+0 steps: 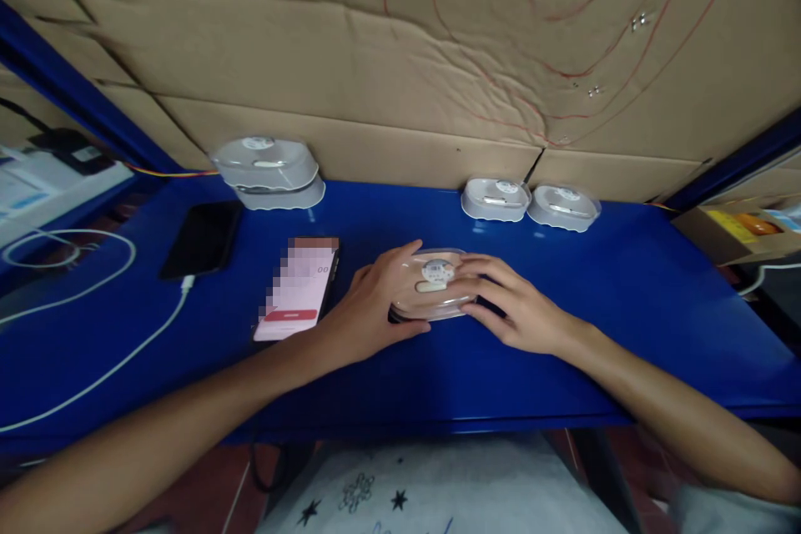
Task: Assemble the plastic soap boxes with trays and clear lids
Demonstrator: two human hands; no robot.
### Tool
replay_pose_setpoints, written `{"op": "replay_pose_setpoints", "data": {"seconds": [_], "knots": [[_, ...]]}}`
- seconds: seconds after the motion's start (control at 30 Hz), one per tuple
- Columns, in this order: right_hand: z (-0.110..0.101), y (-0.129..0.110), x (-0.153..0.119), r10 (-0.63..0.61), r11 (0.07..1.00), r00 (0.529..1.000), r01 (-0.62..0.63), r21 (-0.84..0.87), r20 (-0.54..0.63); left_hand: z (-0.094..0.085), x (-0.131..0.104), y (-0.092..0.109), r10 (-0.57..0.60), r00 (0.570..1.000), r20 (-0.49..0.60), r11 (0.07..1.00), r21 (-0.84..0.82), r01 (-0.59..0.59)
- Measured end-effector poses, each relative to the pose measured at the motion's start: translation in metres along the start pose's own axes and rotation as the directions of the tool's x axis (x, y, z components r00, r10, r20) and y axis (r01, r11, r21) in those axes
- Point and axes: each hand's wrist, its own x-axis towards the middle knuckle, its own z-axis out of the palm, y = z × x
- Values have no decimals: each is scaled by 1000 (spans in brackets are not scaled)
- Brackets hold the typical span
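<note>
From the left, we see a smooth white cable [128, 348] curving over the glossy blue desk [563, 384] and plugged into a flat black phone [204, 238] with dark glass. Behind it, against a creased brown cardboard panel [269, 50], sits a stack of rounded, translucent plastic containers [269, 171] with wavy edges; the round white label on top is too small for us to read. Next comes a lit phone [300, 288], partly blurred into blocks, showing "00" and a red bar. Just beside it, our left hand [379, 300] clasps the clear-lidded oval container [422, 306] on the desk, thumb along the near edge, fingers at the far one. Its lid carries a pale tab and a round white label, the print illegible. Our right hand [516, 304] lays spread, half-bent fingers over the lid's right side; we cannot tell whether they grip. Behind, two similar plastic tubs [496, 204] stand side by side, each round-labelled. At far right is a cardboard box [707, 235] with a yellow panel.
</note>
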Motion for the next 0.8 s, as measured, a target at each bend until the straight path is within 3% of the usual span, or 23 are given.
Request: {"op": "replay_pose_setpoints", "data": {"seconds": [0.1,0.23,0.4,0.53,0.7,0.8], "knots": [[-6,1,0,47,999,997,-46,15,-65,1,1,-1,-2,1000,16,996,-86,3],[-10,21,5,90,992,988,-101,-82,-122,1,-2,-1,-21,1000,24,975,-222,25],[-10,34,0,138,970,976,-168,-177,-169,2,-9,7,-44,991,125,971,-228,72],[-5,25,-1,139,974,981,-161,-162,-138,1,-10,9,-23,992,126,977,-210,49],[0,9,-2,-13,986,999,18,-166,30,1,-8,5,-3,991,131,976,-214,31],[3,4,-3,27,979,997,-13,-202,67,0,-8,7,-15,991,131,981,-192,40]]}}
